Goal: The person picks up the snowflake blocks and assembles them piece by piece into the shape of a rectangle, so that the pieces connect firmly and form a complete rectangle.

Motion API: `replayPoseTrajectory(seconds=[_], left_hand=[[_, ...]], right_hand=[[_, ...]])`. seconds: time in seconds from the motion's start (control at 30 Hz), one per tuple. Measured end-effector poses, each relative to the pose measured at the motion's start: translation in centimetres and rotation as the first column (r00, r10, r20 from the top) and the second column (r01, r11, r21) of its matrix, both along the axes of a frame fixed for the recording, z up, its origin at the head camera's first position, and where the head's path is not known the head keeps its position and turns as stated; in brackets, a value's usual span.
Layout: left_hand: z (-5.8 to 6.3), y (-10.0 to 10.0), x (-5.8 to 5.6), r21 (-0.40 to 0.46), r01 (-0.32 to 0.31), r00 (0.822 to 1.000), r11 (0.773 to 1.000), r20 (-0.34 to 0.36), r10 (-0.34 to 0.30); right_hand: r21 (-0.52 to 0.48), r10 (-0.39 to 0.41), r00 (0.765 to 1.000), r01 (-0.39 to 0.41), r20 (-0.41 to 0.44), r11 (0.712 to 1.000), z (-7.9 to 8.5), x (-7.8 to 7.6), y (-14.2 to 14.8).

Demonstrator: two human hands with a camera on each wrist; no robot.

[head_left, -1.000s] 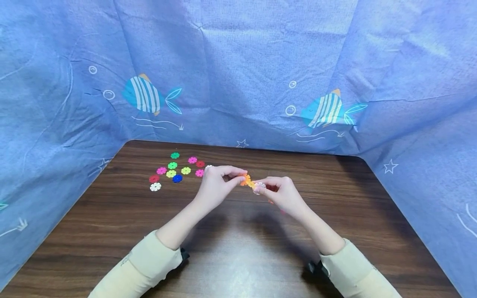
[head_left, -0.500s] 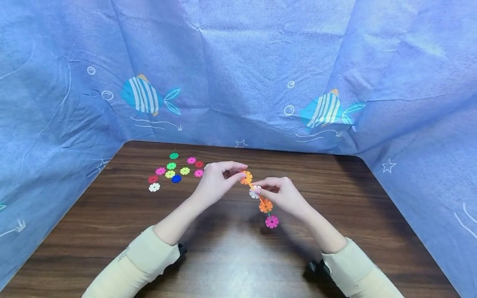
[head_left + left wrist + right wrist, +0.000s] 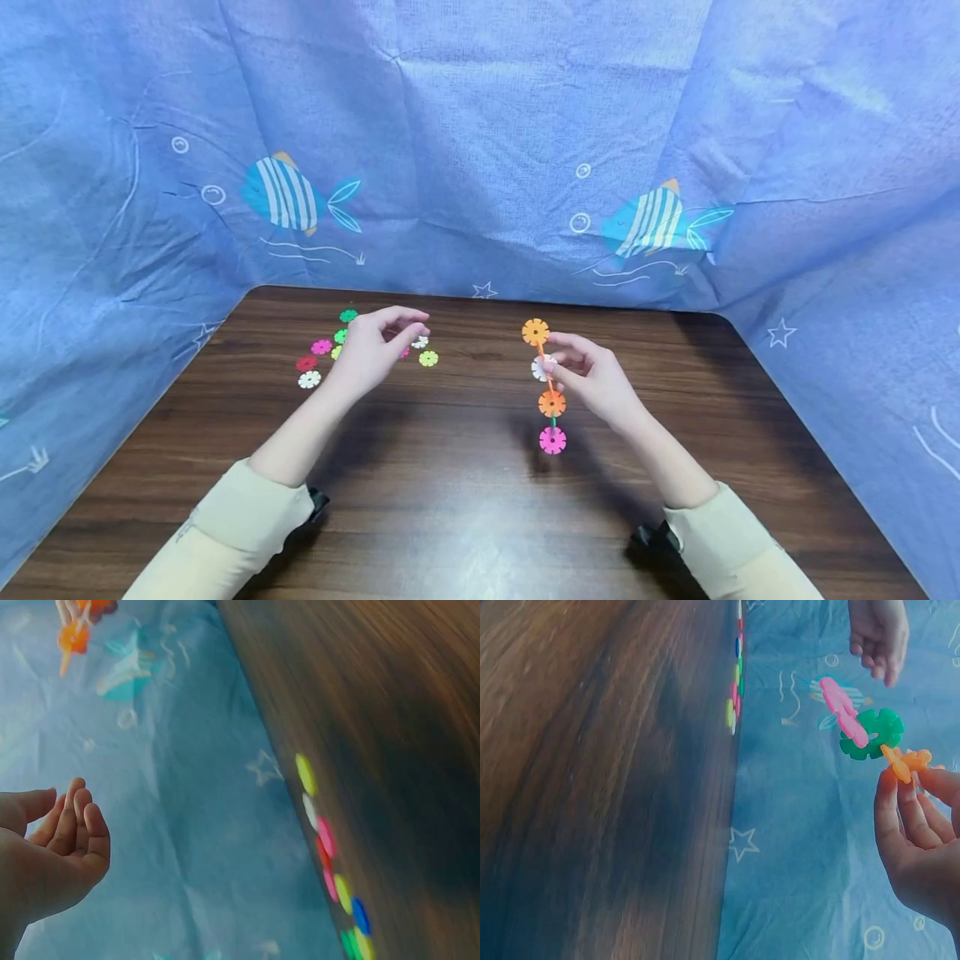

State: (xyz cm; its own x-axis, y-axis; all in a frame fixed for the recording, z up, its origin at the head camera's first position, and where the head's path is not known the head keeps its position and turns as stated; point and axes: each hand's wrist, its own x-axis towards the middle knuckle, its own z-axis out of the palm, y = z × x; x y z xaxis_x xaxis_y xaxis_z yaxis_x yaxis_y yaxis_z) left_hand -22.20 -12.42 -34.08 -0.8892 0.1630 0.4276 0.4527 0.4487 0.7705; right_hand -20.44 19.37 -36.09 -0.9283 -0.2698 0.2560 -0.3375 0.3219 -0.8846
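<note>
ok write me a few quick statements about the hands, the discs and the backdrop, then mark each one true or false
1. The right hand holds up a disc chain. True.
2. In the head view, the bottom of the disc chain is blue. False: a pink disc is at the bottom.
3. The left hand holds nothing. True.
4. A yellow disc lies on the table, left of the disc chain in the head view. True.
5. The disc chain lies flat on the table. False: it is held in the air.
6. The backdrop is printed with cars. False: it shows striped fish.
</note>
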Motion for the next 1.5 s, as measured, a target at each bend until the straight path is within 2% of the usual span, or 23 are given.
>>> replayPoseTrajectory(seconds=[0.27, 0.43, 0.6, 0.73, 0.9, 1.0, 1.13, 1.23, 1.5], left_hand=[[-0.9, -3.5, -0.5, -0.161, -0.061, 0.998, 0.985, -0.018, 0.058], [-1.5, -5.8, -1.0, -0.286, -0.055, 0.998, 0.957, 0.001, 0.057], [-2.3, -8.8, -2.0, -0.416, 0.029, 0.998, 0.909, 0.060, -0.004], [-3.1, -11.4, -2.6, -0.507, 0.100, 0.994, 0.856, 0.095, -0.060], [-4.7, -14.3, -3.3, -0.616, 0.127, 0.989, 0.777, 0.141, -0.050], [-5.6, -15.6, -3.4, -0.643, 0.144, 0.983, 0.752, 0.183, -0.032], [-6.5, -16.9, -3.5, -0.649, 0.160, 0.976, 0.744, 0.219, -0.018], [-6.9, -17.3, -3.6, -0.653, 0.154, 0.977, 0.742, 0.211, -0.018], [-6.9, -17.4, -4.2, -0.672, 0.151, 0.981, 0.725, 0.194, -0.025]], right_hand=[[0.018, -0.010, 0.998, 0.011, -0.056, 1.000, -0.3, -0.3, 1.3], [0.007, 0.023, 0.995, -0.022, -0.093, 1.000, 0.3, -0.1, 1.3], [0.017, 0.036, 0.994, -0.035, -0.106, 0.999, 1.6, 0.7, 1.0], [0.007, 0.040, 0.994, -0.040, -0.102, 0.999, 1.1, 0.3, 1.4], [-0.033, 0.043, 0.995, -0.046, -0.090, 0.998, -0.4, -0.8, 2.2], [-0.063, 0.044, 0.995, -0.050, -0.089, 0.997, -0.7, -1.0, 2.3], [-0.118, 0.038, 0.997, -0.045, -0.067, 0.992, -0.8, -1.1, 2.2], [-0.142, 0.035, 0.998, -0.041, -0.048, 0.989, -0.7, -1.2, 2.0], [-0.124, 0.086, 0.994, -0.094, -0.064, 0.988, -0.5, -1.3, 1.7]])
